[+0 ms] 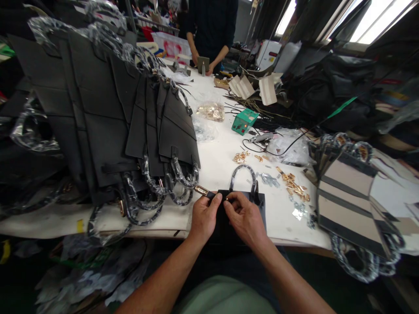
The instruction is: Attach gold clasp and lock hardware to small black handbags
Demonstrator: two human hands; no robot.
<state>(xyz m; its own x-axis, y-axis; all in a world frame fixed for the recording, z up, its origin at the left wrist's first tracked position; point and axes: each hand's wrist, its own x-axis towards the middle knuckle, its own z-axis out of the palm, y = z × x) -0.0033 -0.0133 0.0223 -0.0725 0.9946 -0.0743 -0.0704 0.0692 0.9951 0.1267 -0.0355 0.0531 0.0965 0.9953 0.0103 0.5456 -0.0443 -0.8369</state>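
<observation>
A black bag panel [258,209] with a wrapped loop handle [244,172] lies at the table's near edge. Both hands rest on its top edge. My left hand [204,216] pinches a black strap that ends in a gold metal buckle [201,190], pointing left. My right hand [245,218] has its fingers closed on the panel's top edge, fingertips meeting the left hand's near a small gold fitting. The lower part of the panel is hidden under my hands.
A stack of black bag panels [108,113] with plastic-wrapped handles fills the left. Beige-and-black striped panels [350,205] lie at right. Gold fittings [294,185], a green box [244,121], cables and plastic bags cover the white table [216,161]. Another person [212,30] stands at the far end.
</observation>
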